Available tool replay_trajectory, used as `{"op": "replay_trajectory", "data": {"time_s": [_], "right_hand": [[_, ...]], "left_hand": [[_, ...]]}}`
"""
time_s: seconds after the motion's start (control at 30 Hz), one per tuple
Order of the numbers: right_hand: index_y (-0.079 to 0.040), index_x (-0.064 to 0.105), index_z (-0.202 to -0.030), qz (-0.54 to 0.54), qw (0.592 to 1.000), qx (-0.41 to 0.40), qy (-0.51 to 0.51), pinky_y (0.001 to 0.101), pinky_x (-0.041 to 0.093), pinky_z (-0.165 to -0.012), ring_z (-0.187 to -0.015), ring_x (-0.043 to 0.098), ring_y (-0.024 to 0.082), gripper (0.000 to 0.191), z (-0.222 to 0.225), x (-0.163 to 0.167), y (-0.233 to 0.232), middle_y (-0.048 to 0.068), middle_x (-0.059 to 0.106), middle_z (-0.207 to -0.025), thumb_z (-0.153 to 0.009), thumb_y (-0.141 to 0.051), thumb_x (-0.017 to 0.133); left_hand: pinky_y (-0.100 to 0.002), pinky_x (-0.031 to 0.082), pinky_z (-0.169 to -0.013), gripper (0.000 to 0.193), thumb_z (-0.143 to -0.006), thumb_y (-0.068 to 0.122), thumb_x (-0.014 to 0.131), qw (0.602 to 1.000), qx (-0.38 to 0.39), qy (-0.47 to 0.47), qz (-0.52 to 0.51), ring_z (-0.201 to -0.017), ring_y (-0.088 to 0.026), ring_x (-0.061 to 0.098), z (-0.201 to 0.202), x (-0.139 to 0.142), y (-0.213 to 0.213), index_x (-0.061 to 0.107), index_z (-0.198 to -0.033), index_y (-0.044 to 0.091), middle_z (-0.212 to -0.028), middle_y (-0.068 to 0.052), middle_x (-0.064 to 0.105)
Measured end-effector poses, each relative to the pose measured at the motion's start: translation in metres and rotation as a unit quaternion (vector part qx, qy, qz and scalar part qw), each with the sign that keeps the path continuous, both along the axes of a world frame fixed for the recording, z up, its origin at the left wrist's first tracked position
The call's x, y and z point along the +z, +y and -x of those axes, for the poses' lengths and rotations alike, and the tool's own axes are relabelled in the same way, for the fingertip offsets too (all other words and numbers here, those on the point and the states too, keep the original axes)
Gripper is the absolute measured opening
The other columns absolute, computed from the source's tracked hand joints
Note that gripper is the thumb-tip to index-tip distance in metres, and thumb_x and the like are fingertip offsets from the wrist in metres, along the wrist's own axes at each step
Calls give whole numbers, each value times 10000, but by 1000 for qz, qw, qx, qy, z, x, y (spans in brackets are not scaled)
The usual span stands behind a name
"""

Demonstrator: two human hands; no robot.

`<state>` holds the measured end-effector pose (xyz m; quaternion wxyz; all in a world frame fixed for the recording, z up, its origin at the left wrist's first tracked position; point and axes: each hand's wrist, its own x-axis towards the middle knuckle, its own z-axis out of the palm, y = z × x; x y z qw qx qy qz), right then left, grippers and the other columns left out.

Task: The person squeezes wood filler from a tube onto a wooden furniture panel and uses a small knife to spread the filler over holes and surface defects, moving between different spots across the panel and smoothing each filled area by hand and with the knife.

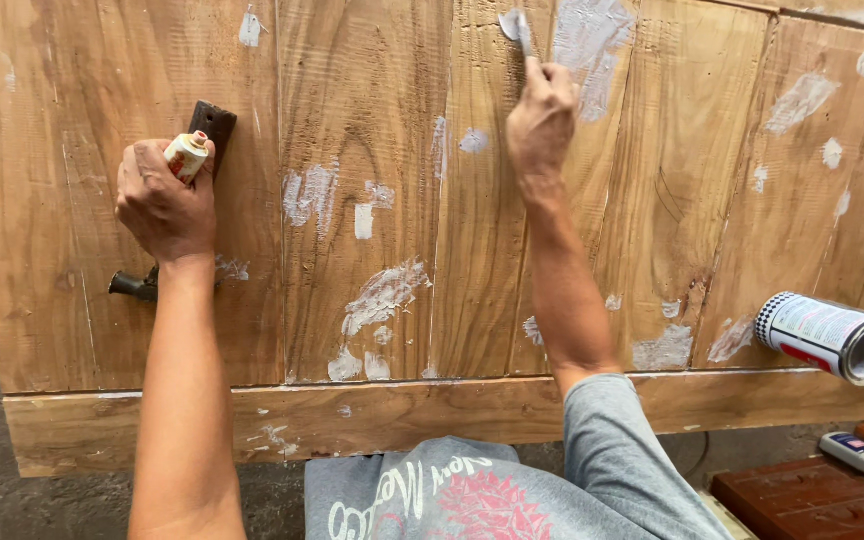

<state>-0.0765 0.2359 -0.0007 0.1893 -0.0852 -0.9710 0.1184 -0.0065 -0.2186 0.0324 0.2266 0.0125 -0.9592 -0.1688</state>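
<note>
- Head view: our left hand (164, 203) has its grip clamped around a small tube (187, 156) and a dark scraper (211, 124), whose handle (132, 286) sticks out below the wrist.
- Our right hand (542, 118) pinches a putty knife (516, 26), blade just above the fingers, pressed to the panel (372, 120).
- We judge the knife light, stiff and thin; hold it at the handle, away from the smeared blade.
- The tube looks soft and squeezable; grip it mid-body.
- The can (830, 337) lies on its side, well right of the right hand; it could roll.
- Count: one knife, one tube, one scraper, one can, many filler patches (382, 297).
</note>
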Motion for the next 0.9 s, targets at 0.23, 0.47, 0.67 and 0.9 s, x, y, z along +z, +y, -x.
{"op": "replay_trajectory", "data": {"time_s": [0.23, 0.47, 0.67, 0.9], "right_hand": [[-74, 763, -1271, 94, 993, 75, 18, 301, 524, -581, -842, 578, 235, 386, 8, 14, -5, 137, 706, -1018, -970, 59, 561], [-28, 728, -1295, 237, 941, 240, -14, 335, 554, -875, -1054, 681, 250, 350, -58, 81, 19, 141, 727, -1165, -998, 105, 599], [-16, 719, -1267, 294, 949, 87, -71, 318, 479, -722, -866, 625, 233, 303, -196, 128, 18, 150, 704, -1139, -994, 78, 626], [-11, 704, -1251, 203, 978, 5, -57, 385, 550, -869, -1037, 676, 309, 290, -325, 132, 36, 165, 683, -1176, -980, 66, 637]], "left_hand": [[-491, 525, -728, 413, -1053, 464, 725, 1000, 4, -4, -16, -919, -358, 676, 2, 2, 2, 610, -1046, 67, -977, -122, 641], [-500, 511, -762, 322, -1037, 367, 677, 999, -21, 33, 12, -956, -378, 659, -3, -13, 0, 590, -1021, 57, -1031, -132, 637], [-480, 536, -771, 459, -1050, 470, 696, 995, -13, 66, 72, -953, -360, 675, 1, -29, -20, 587, -1064, 25, -1054, -136, 662], [-434, 588, -792, 426, -1024, 448, 661, 999, -32, 22, -3, -951, -331, 769, 1, -56, -36, 723, -1202, 66, -1121, -100, 798]]}}
